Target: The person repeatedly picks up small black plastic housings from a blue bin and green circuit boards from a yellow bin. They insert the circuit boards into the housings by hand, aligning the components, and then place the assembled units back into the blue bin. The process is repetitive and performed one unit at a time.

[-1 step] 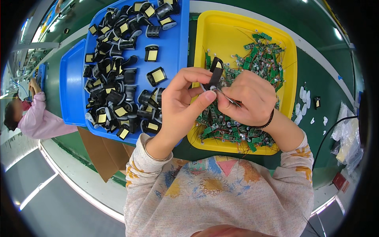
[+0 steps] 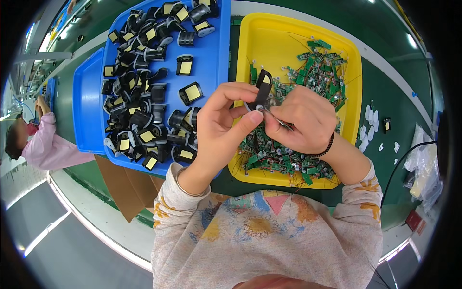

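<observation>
Left hand: pinches curved black plastic housing, likely light, stiff; grip sides!
Right hand: pinches thin dark wires

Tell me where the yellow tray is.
In the head view, the yellow tray sits right of the large blue tray, partly hidden by the right hand.

Green table: blue tray, yellow tray, white pieces.
</observation>
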The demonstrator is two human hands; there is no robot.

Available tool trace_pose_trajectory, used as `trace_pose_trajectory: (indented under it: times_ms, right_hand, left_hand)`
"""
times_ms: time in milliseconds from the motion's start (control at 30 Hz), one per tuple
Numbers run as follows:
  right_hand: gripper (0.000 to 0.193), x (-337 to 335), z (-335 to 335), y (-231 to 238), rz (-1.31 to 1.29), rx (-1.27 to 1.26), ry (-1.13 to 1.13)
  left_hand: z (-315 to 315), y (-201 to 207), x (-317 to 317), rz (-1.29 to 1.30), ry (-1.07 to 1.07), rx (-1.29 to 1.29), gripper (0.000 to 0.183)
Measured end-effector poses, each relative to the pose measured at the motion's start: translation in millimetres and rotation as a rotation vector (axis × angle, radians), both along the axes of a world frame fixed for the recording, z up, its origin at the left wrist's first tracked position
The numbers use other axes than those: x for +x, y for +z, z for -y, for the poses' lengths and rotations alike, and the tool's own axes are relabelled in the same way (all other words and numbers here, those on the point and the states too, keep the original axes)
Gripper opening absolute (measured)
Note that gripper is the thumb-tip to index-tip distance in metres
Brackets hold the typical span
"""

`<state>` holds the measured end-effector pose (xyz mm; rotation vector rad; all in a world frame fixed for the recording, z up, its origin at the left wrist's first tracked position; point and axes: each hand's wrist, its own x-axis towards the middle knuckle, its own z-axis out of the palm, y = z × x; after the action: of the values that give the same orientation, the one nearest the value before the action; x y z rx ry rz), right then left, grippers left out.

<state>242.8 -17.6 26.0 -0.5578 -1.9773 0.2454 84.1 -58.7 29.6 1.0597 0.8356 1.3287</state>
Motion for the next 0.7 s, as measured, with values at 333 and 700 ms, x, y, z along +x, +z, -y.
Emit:
trace_pose_trajectory:
  times_ms: [333,700]
  right_hand:
    - [0.018,1.5,1.1,2.1,0.005,-0.008,0.027]
    - [0.016,-3.3,5.7,1.5,-0.027,-0.142,0.04]
  left_hand:
    - [-0.6,-1.3,0.6,0.066,-0.036,-0.039,0.022]
    - [1.1,-1.9,1.6,0.038,-0.09,-0.012,0.017]
